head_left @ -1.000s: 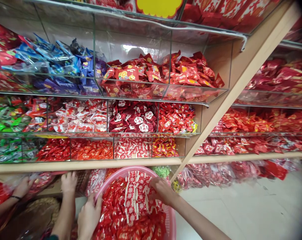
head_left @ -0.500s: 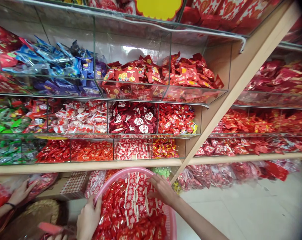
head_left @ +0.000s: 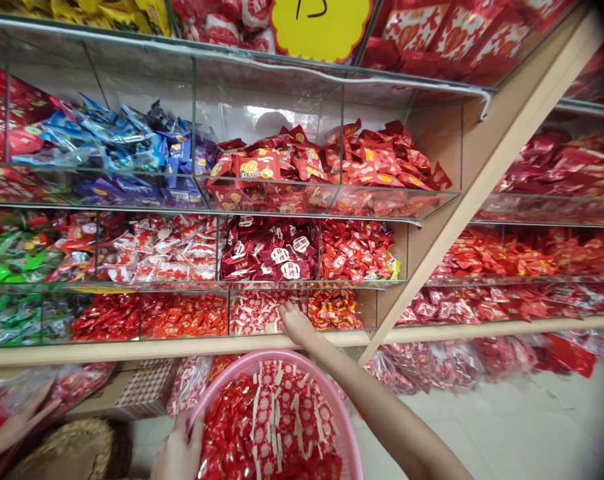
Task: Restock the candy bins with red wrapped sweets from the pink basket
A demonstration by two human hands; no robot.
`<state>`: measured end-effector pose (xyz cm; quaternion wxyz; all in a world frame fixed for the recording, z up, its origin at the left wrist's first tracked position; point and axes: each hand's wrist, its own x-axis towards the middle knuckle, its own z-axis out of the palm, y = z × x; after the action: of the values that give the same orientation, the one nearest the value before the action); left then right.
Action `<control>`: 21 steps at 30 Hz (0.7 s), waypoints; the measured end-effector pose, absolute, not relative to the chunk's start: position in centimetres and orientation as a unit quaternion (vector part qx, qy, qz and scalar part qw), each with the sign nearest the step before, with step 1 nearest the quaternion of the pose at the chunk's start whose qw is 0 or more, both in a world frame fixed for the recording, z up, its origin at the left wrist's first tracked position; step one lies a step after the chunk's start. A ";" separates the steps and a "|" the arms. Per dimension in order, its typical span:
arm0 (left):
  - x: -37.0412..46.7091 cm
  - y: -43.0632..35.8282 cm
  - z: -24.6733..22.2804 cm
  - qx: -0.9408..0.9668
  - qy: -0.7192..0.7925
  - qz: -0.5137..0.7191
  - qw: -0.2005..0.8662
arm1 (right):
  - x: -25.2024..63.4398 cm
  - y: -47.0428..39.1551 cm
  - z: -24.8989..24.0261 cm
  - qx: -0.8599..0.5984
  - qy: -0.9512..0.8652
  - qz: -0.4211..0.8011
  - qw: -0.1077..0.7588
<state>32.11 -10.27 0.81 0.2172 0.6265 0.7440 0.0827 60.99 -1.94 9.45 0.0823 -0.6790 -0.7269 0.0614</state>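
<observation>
My left hand (head_left: 178,450) grips the left rim of a pink plastic basket (head_left: 351,427), thumb over the edge. The basket holds red shiny wrapped candies (head_left: 227,427) on its left and front, and rows of red-and-white wrapped candies (head_left: 287,417) in the middle. My right hand (head_left: 298,325) is beyond the basket, at the lowest shelf's compartment of red-and-white candies (head_left: 259,310). Its fingers are curled at the compartment's right side; whatever they hold is hidden.
Glass-divided shelves (head_left: 192,348) carry several kinds of wrapped candy. A slanted wooden post (head_left: 447,220) stands to the right. At lower left, another person's hand (head_left: 25,420) is by a plastic bag (head_left: 82,383), above a woven basket (head_left: 99,427). Bagged candies (head_left: 447,363) lie under the right shelf.
My right hand has moved from the candies in the pink basket forward to the shelf compartment. My left hand stays on the rim. The other person's hand has shifted left and down.
</observation>
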 end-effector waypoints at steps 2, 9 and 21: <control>32.0 -10.2 0.7 0.624 0.745 0.093 0.214 | 60.8 0.0 8.6 -0.693 -0.719 0.041 0.044; 31.8 -9.9 0.2 0.614 0.746 0.105 0.236 | 61.4 5.1 6.4 -0.751 -0.658 0.046 0.007; 31.9 -10.0 0.5 0.611 0.750 0.077 0.243 | 61.6 3.7 6.0 -0.713 -0.696 0.081 -0.034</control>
<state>31.90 -9.98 0.53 0.2431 0.6107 0.7496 0.0774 61.62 3.69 6.02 -0.0338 -0.7128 -0.6959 0.0809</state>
